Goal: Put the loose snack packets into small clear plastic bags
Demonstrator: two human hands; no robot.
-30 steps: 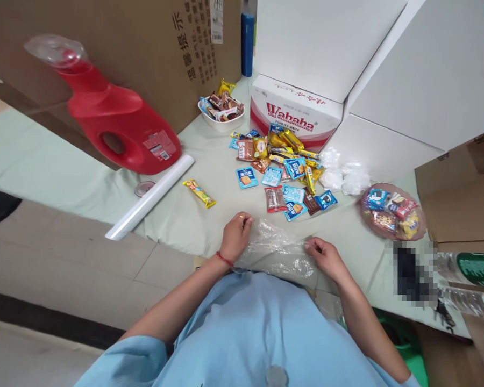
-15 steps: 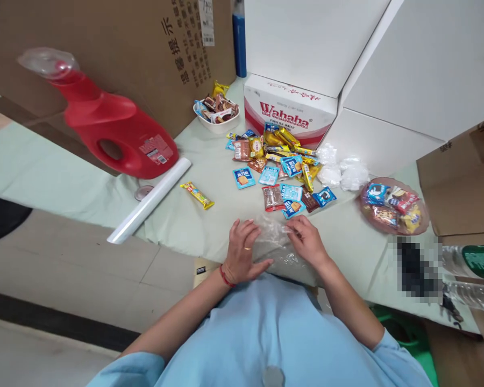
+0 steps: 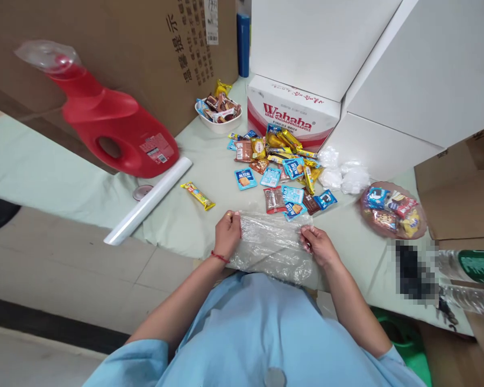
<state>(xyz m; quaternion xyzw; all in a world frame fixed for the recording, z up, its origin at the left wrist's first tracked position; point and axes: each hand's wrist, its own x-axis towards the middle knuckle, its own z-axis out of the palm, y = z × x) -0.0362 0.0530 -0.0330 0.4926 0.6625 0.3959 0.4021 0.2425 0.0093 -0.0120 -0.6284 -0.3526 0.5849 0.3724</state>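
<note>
A clear plastic bag is stretched out flat between my two hands at the near edge of the table. My left hand pinches its left upper corner, and my right hand grips the right upper side with closed fingers. Just beyond the bag lie small snack packets, among them a brown-and-red packet, a blue biscuit packet and a dark blue packet. Behind these is a heap of yellow and brown wrapped snacks. A single yellow wrapped bar lies apart, left of the heap.
A red detergent bottle and a white roll are on the left. Farther back stand a white bowl of snacks and a Wahaha carton. To the right are crumpled clear plastic, a pink plate with packets, and bottles.
My hands have moved apart, the left one leftward and the right slightly rightward. The bunched clear bag is now spread wide between them.
</note>
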